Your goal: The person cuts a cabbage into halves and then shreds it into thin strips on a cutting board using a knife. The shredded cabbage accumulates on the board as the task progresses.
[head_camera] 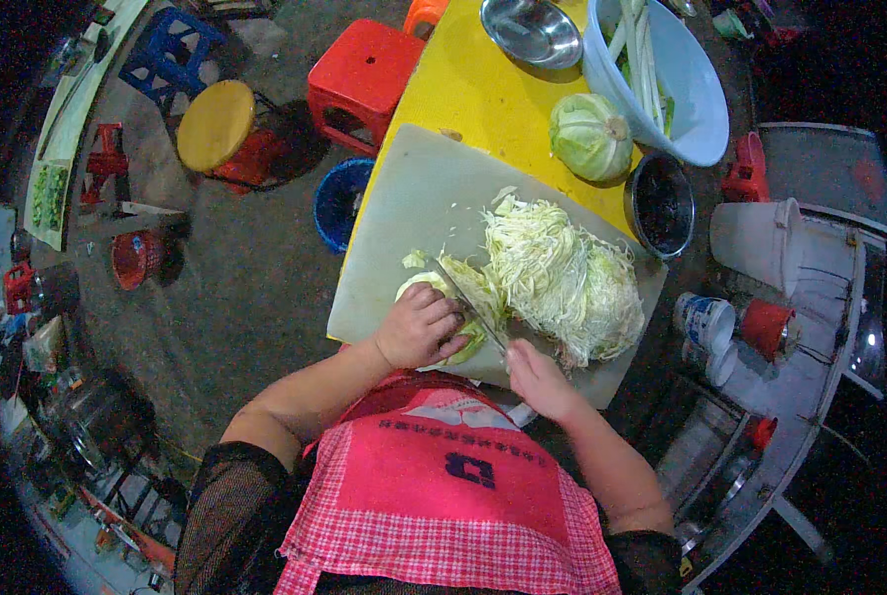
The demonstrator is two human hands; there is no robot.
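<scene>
My left hand [423, 326] presses on a cut piece of cabbage [427, 280] at the near part of a pale cutting board [414, 193]. In my right hand [539, 378] is the handle of a kitchen knife [472, 301]; its blade slants up and left, right beside my left fingers. Fresh shreds [462, 274] lie along the blade. A big heap of shredded cabbage [536, 245] covers the right side of the board. Beyond the board, a whole cabbage [591, 137] rests on the yellow table [462, 82]. My left fingers partly hide the piece being held.
A steel bowl [533, 33], a light blue basin [693, 89] holding long green-white stalks [641, 63], and a dark metal pot [659, 204] stand at the far right. Left of the table are a red stool [365, 71] and a blue bucket [332, 204]. A white bucket [756, 242] is at right.
</scene>
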